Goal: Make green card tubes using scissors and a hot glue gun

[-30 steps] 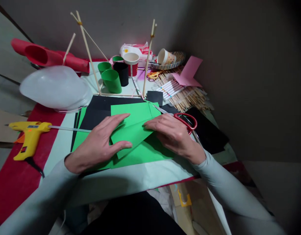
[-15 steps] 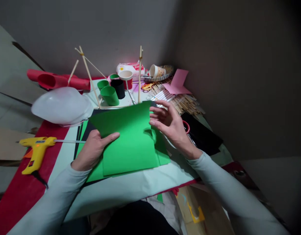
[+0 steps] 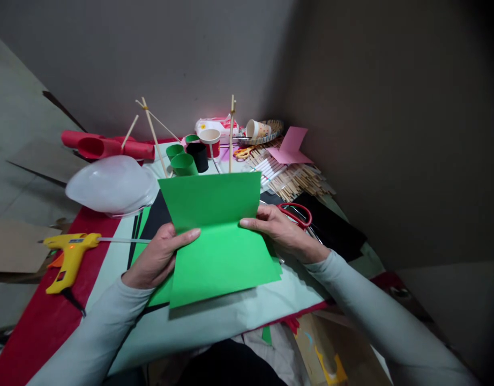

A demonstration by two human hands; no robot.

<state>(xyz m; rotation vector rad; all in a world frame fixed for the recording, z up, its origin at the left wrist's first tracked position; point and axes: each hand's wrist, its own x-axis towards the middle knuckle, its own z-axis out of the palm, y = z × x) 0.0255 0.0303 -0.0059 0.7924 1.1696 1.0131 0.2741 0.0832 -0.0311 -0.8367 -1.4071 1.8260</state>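
Observation:
A sheet of green paper (image 3: 223, 262), creased across its middle with the far half tilted up, is held between my two hands above the table. My left hand (image 3: 161, 254) grips its left edge, thumb lying on top near the crease. On the right edge, my right hand (image 3: 285, 230) pinches it with the thumb over the paper and the fingers behind. More green and black sheets (image 3: 155, 212) lie underneath, partly hidden. Just beyond my right hand are red-handled scissors (image 3: 301, 214), their blades partly covered.
A yellow glue gun (image 3: 70, 254) lies at left, near a white translucent plastic piece (image 3: 110, 185) and red tubes (image 3: 98, 146). Behind the paper stand green cups (image 3: 184, 164), a black cup (image 3: 197, 155) and a stick frame (image 3: 231, 134). Bundled sticks (image 3: 299, 182) and folded pink paper (image 3: 293, 147) sit at right.
My right hand has gone from loosely open at the sheet's corner to gripping its right edge. The sheet has lifted, with its crease now plain. The view has shifted slightly.

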